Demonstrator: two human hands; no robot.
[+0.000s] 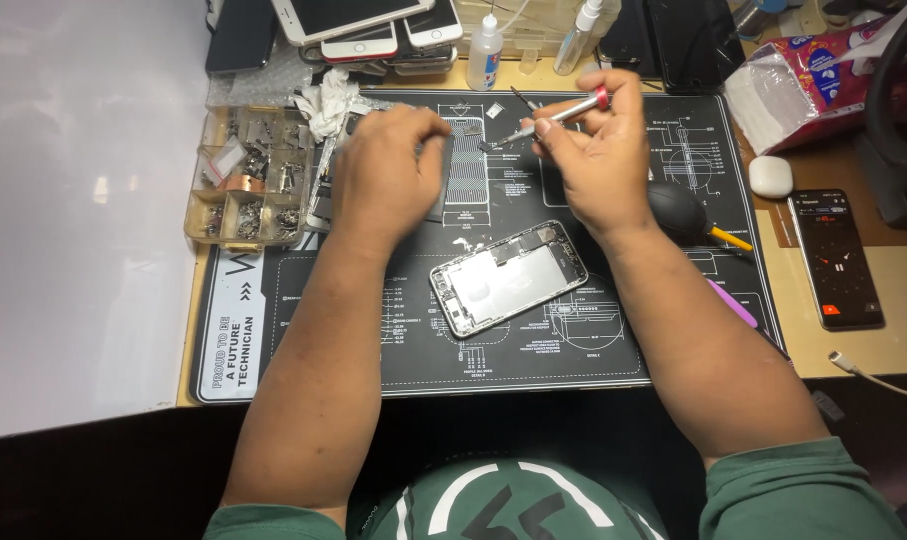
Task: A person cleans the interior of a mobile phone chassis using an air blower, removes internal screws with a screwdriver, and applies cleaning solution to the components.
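- Step in hand, as judged: phone teardown, screw or small-part stage. The opened phone [510,277] lies screen-off, insides up, on the black mat [674,330], tilted, just below both hands and touched by neither.
- Right hand [596,150]: closed around a slim silver screwdriver [564,112] with a red collar, fingers pinching the shaft, tip pointing left and down toward the mat above the phone. Tip looks to hover near a small dark part; contact cannot be told.
- Left hand [389,165]: palm down, fingers curled over something at the mat's upper left, above and left of the phone. What it grips, if anything, is hidden beneath the hand; cannot tell.
- Next move, as judged: calls for a fine, steady tip placement, with the left hand holding the small piece firm so that it does not skid.
- Parts tray [246,178]: clear, compartmented, full of small metal bits, left of the phone at the mat's edge, just beside the left hand. A careless sweep of the wrist could upset it.
- Crumpled tissue [324,108] lies just above the left hand.
- Dust blower [679,212], black bulb with a yellow nozzle, sits right of the phone, tucked behind the right wrist; in the path of that forearm.
- Second phone [835,258], screen lit, lies well right of the mat on the bench.
- White earbud case [771,176] above it.
- Two small bottles [486,50] and a stack of phones [369,30] stand beyond the mat's top edge, clear of the work.
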